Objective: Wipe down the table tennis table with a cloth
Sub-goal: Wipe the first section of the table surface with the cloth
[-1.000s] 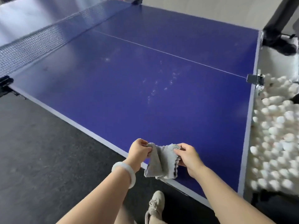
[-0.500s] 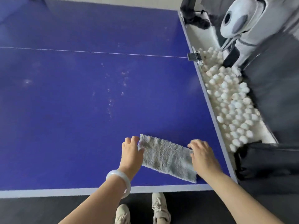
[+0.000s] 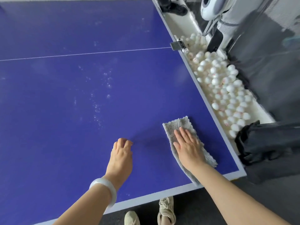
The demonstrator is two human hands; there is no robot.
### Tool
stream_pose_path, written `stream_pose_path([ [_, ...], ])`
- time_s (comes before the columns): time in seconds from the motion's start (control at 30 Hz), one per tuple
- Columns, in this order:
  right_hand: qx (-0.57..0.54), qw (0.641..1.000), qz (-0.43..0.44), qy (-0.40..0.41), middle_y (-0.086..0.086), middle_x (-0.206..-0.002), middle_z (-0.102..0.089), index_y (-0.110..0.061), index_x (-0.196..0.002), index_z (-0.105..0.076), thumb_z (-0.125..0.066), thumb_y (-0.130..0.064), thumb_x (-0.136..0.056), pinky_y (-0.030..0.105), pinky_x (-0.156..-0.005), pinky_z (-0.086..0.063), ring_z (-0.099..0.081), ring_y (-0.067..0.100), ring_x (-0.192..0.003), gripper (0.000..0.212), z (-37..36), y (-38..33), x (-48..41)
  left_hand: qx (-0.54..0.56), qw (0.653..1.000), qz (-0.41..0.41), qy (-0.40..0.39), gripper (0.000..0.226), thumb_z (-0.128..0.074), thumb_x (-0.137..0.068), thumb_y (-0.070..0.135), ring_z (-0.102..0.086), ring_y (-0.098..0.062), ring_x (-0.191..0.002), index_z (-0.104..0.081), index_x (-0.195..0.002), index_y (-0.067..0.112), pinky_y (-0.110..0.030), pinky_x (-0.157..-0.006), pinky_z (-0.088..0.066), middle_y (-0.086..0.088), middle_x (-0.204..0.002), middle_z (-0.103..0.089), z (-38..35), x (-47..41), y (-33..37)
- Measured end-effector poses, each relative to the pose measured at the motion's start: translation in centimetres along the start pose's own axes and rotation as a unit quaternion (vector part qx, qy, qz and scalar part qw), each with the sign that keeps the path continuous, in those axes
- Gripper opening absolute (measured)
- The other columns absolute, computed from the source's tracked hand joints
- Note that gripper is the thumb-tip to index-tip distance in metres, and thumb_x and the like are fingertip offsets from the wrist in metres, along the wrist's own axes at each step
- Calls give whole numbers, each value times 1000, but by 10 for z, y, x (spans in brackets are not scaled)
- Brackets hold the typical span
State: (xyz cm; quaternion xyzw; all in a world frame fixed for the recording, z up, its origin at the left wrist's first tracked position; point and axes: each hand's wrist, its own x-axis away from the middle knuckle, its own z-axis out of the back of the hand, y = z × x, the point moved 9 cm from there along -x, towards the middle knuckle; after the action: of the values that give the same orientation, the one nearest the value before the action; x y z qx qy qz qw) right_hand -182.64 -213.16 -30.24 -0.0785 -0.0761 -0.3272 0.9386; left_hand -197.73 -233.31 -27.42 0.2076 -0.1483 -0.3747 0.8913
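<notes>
Beige shoes [image 3: 166, 208] on, standing at the bottom centre of the frame on a dark floor [image 3: 186, 207], facing the near edge of a blue table [image 3: 65, 127]. Wearing a pale bangle [image 3: 103, 189] on the left wrist, low and left of centre. Reaching the left hand [image 3: 121, 153] out over the table, fingers loosely curled under and holding nothing; impossible to tell whether the fingertips are touching the surface. Pressing the right hand [image 3: 188, 146] flat, fingers straight and close together, onto a fluffy grey cloth [image 3: 178, 124] in the lower right of the frame. Lying as a long strip on the table near its right corner, reaching from the white border at the near edge, under the forearm, to just beyond the fingertips. Looking over whitish speckled marks [image 3: 97, 109] in the middle of the frame, left of the cloth and apart from it. Looking further up at a thin white line [image 3: 81, 54] meeting a small grey clip [image 3: 177, 45] on the right edge. Looking past that edge into a white trough [image 3: 178, 21] holding many white balls [image 3: 227, 88], beside a black bag [image 3: 267, 143] at the right and below a rounded white machine [image 3: 211, 8] at the upper right.
</notes>
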Motion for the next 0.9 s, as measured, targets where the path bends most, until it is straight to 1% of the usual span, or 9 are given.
stream_pose_path([
  [0.07, -41, 998, 17, 51, 3, -165, -16, -16, -157, -25, -31, -29, -108, 38, -124, -9, -13, 22, -153, 51, 17, -2, -9, -35, 999, -40, -3, 41, -48, -92, -2, -43, -28, -118, -53, -132, 8, -31, -100, -36, -6, -134, -43, -3, -11, 12],
  [0.17, 1, 997, 75, 33, 3, -165, -6, -12, -158, -13, -27, -32, -107, 37, -125, 1, -2, 20, -154, 56, 12, -11, -17, -73, 992, -102, -19, 47, -45, -98, 9, -24, -27, -145, -42, -145, 9, -33, -117, -19, -7, -156, -29, -18, -37, 37],
  [0.3, 8, 996, 70, 46, 4, -165, -8, -10, -157, -14, -17, -39, -103, 41, -125, -7, -5, 19, -154, 62, 2, -8, -17, -164, 976, -133, -49, 58, -27, -106, 33, 7, -22, -152, -8, -157, 12, -33, -120, 13, -5, -165, 3, -53, -70, 63],
  [0.37, 12, 994, 98, 45, 5, -166, -10, -9, -157, -17, -22, -40, -104, 40, -124, -9, -6, 17, -154, 62, -3, -1, -11, -179, 974, -132, -50, 61, -24, -105, 37, 9, -21, -151, -2, -157, 13, -34, -119, 16, -4, -165, 6, -63, -78, 65],
  [0.43, 17, 994, 103, 34, 4, -167, -7, -9, -158, -15, -21, -42, -105, 39, -124, -10, -3, 15, -154, 63, -6, 31, -1, -180, 973, -144, -34, 60, -20, -105, 40, 4, -20, -152, -7, -157, 13, -36, -123, 8, -4, -165, 0, -64, -78, 66],
  [0.57, 14, 995, -83, 51, 5, -166, -2, -9, -158, -8, -8, -45, -100, 38, -126, -8, -3, 16, -154, 68, 7, 133, 17, -172, 974, -146, -26, 65, -14, -99, 42, -6, -20, -151, -19, -156, 11, -39, -123, -6, -6, -163, -13, -63, -78, 66],
  [0.7, -57, 962, -245, 102, 5, -165, -1, -10, -158, -5, -2, -47, -95, 40, -126, -4, -2, 19, -154, 73, 6, 121, 25, -174, 973, -146, -31, 66, -13, -98, 43, -3, -18, -151, -17, -156, 11, -40, -123, -7, -5, -163, -10, -64, -77, 68],
  [0.77, -74, 971, -209, 91, 5, -166, 2, -12, -159, -3, -6, -47, -98, 41, -125, -1, 4, 19, -154, 69, -6, 89, 35, -174, 974, -144, -32, 66, -13, -98, 43, -5, -19, -151, -20, -155, 9, -41, -123, -9, -5, -163, -12, -62, -76, 68],
  [0.9, -63, 997, 18, 51, 1, -166, -10, -17, -157, -20, -20, -29, -104, 44, -124, -11, -4, 16, -154, 54, 0, 93, 53, -176, 974, -138, -28, 67, -11, -97, 43, -4, -17, -151, -19, -155, 10, -38, -123, -4, -4, -163, -11, -62, -79, 70],
])
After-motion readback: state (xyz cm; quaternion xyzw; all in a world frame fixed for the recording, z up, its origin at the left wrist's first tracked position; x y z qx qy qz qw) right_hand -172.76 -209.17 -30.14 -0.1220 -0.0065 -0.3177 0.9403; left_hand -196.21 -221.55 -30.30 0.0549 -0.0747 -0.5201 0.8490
